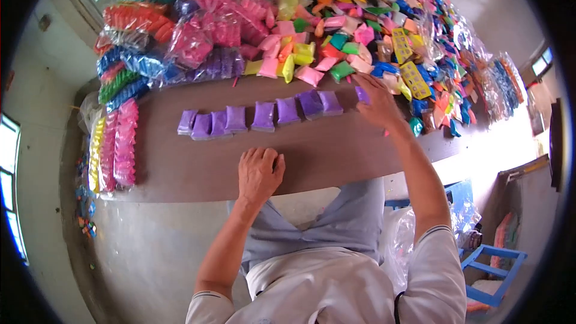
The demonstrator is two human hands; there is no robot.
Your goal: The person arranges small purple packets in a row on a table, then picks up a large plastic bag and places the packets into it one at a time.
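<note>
A row of several small purple packets (264, 115) lies across the brown table, some overlapping. My right hand (379, 102) is at the right end of this row, by the edge of a heap of loose coloured packets. Between its thumb and fingers shows one more purple packet (362, 95), partly covered by the hand. Closer to me, my left hand (260, 173) rests on the table near its front edge. Its fingers are curled in and nothing shows in them.
The heap of mixed small packets (342, 48) fills the back and right. Bagged bundles of packets (138, 21) are stacked at back left; yellow and pink strips (125, 144) lie at the table's left edge. A blue frame (492, 276) stands at lower right.
</note>
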